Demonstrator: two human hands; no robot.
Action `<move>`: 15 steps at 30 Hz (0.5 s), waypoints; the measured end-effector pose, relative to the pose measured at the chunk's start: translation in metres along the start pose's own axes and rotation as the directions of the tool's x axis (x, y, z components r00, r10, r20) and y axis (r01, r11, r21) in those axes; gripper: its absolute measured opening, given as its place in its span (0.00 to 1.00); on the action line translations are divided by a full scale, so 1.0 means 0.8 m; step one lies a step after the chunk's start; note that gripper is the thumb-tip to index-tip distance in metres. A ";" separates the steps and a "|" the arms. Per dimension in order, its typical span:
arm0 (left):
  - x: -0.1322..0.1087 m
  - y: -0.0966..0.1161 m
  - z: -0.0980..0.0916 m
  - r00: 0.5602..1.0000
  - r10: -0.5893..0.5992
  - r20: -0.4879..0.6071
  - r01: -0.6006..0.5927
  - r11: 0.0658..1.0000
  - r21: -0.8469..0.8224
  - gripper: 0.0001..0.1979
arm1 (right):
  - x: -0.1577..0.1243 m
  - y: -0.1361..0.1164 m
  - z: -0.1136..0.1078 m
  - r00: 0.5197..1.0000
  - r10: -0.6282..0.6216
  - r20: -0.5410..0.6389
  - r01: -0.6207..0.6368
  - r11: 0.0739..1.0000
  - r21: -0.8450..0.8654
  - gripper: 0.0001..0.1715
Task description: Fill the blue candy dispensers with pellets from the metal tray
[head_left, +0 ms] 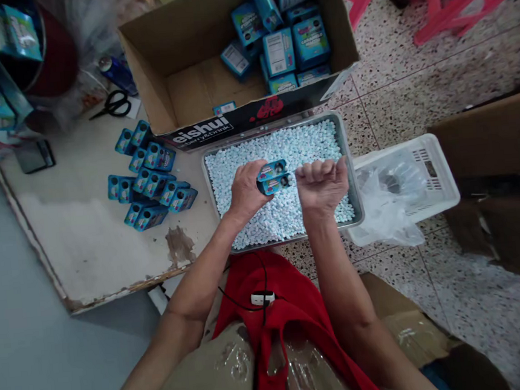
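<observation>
My left hand point(245, 191) grips two small blue boxes point(273, 177) stacked one on the other, their open ends facing right, above a metal tray point(352, 168) filled with small white and pale blue candies point(301, 146). My right hand point(321, 183) is closed in a fist just right of the boxes' open ends; what it holds is hidden. Both hands hover over the middle of the tray.
A pile of several blue boxes point(152, 183) lies on the white board point(85, 234) to the left. A cardboard carton point(193, 61) behind the tray holds more blue boxes. Scissors point(113, 104) and a phone point(34, 156) lie far left. A white basket point(431, 171) with plastic bags sits right.
</observation>
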State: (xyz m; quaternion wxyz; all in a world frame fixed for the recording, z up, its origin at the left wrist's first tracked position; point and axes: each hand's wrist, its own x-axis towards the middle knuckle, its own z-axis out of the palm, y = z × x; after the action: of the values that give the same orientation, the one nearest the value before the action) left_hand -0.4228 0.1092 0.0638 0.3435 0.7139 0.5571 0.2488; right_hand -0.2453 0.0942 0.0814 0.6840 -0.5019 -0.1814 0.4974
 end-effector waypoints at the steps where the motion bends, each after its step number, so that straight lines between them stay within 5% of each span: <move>1: -0.002 -0.006 0.006 0.999 -0.029 -0.035 0.026 0.996 -0.090 0.34 | 0.007 0.004 -0.015 0.999 0.037 -0.019 -0.037 0.999 -0.007 0.34; 5: -0.008 -0.028 0.024 0.997 -0.068 -0.036 0.049 0.918 -0.393 0.39 | 0.014 0.025 -0.059 0.984 0.154 -0.086 -0.175 0.903 -0.393 0.26; 9: -0.017 -0.031 0.024 0.995 -0.055 -0.083 0.008 0.877 -0.481 0.39 | -0.005 0.037 -0.085 0.981 0.190 0.047 -0.093 0.664 -0.742 0.23; 12: -0.046 -0.028 0.002 0.985 -0.065 -0.162 -0.008 0.910 -0.414 0.37 | -0.011 0.030 -0.103 0.976 0.198 0.092 -0.035 0.558 -0.829 0.28; 15: -0.108 -0.038 -0.045 0.924 -0.218 -0.314 0.117 0.943 -0.311 0.38 | 0.003 0.020 -0.113 0.976 0.197 0.090 -0.026 0.519 -0.855 0.28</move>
State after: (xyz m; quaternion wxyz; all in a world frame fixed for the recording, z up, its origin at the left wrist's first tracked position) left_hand -0.4906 0.0375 0.0655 0.3606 0.5514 0.6262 0.4169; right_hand -0.1848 0.0504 0.0285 0.3008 -0.7356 -0.4271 0.4312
